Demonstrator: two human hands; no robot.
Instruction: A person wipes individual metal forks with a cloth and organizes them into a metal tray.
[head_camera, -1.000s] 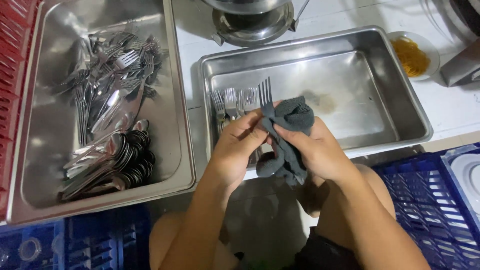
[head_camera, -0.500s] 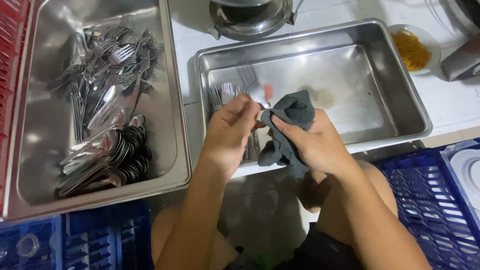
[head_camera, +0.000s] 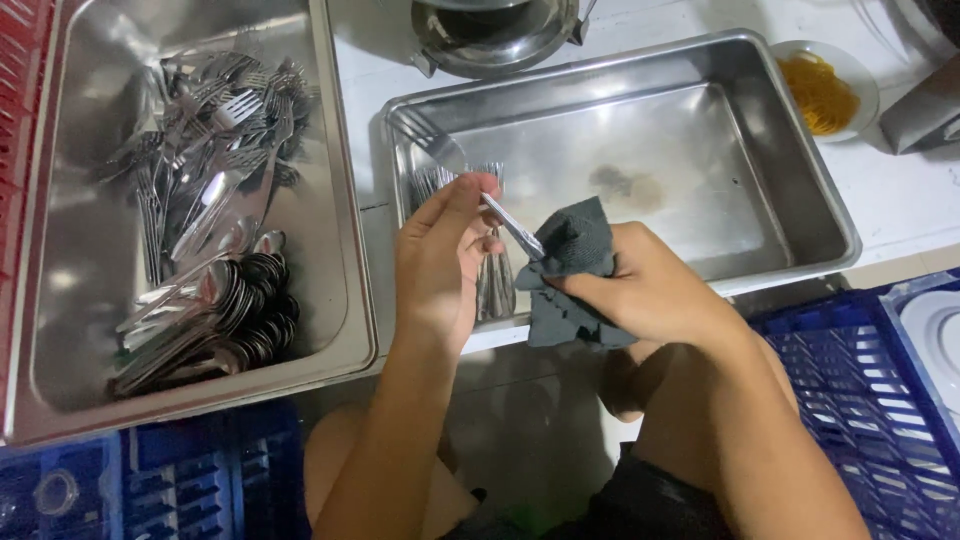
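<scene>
My left hand pinches the upper end of a metal utensil, likely a fork; its other end is hidden in a dark grey cloth. My right hand grips that cloth around the utensil. Both hands hover over the near left corner of a steel tray, where a few forks lie. The tray's middle shows a faint stain.
A deeper steel tray at the left holds several forks and stacked spoons. A steel pot stands at the back, a small dish of rubber bands at the right. Blue crates sit beside my knees.
My left hand has drawn the utensil up and left, partly out of the cloth, so its shaft now shows. My right hand has shifted a little to the right with the cloth.
</scene>
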